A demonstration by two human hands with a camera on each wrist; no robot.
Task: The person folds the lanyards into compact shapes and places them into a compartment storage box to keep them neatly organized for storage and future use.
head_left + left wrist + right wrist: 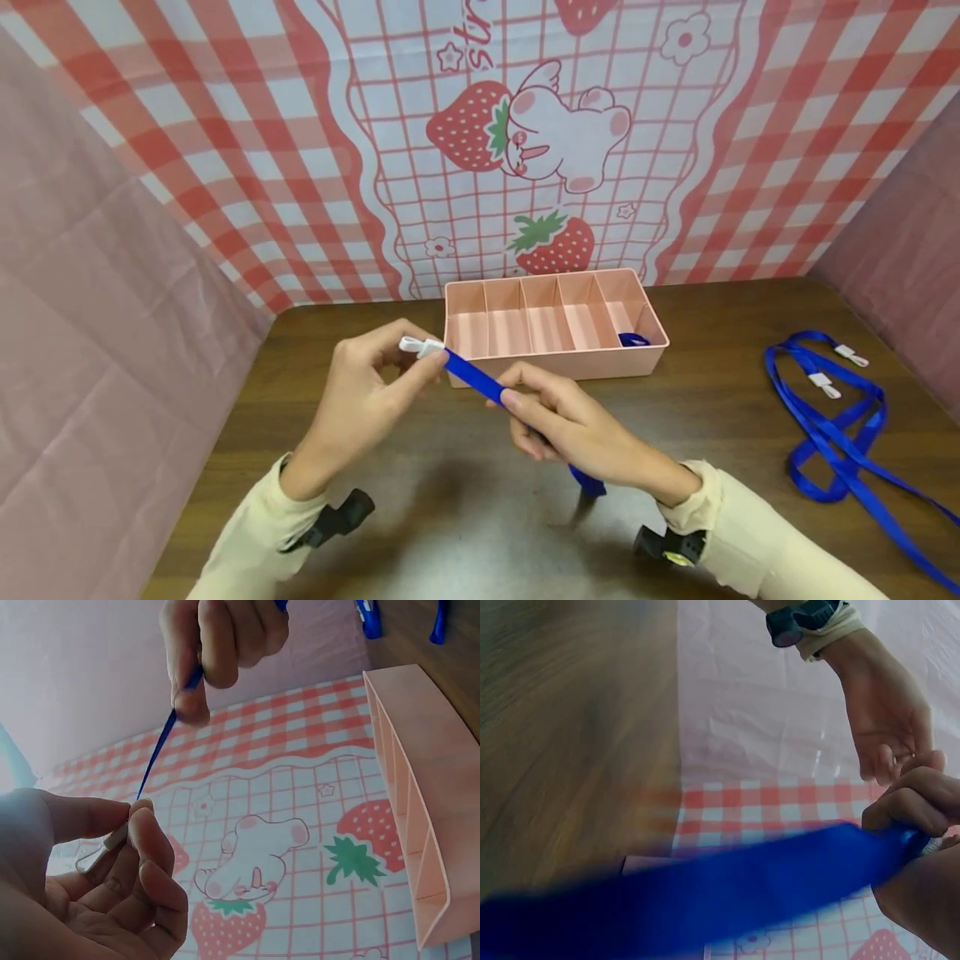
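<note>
A blue lanyard with a white plastic clip is stretched between both hands above the table. My left hand pinches the clip end between thumb and fingertips; the left wrist view shows the clip's loop poking out beside the thumb. Lower on the strap, my right hand grips it with curled fingers. A blue tail hangs below that hand, and it spreads wide and blurred across the right wrist view. Behind the hands stands a pink divided box, with a coiled blue lanyard in its rightmost compartment.
More blue lanyards with white clips lie loosely tangled on the wooden table at the right. A red-and-white checked cloth with strawberries hangs behind the box. Pinkish cloth borders the left side.
</note>
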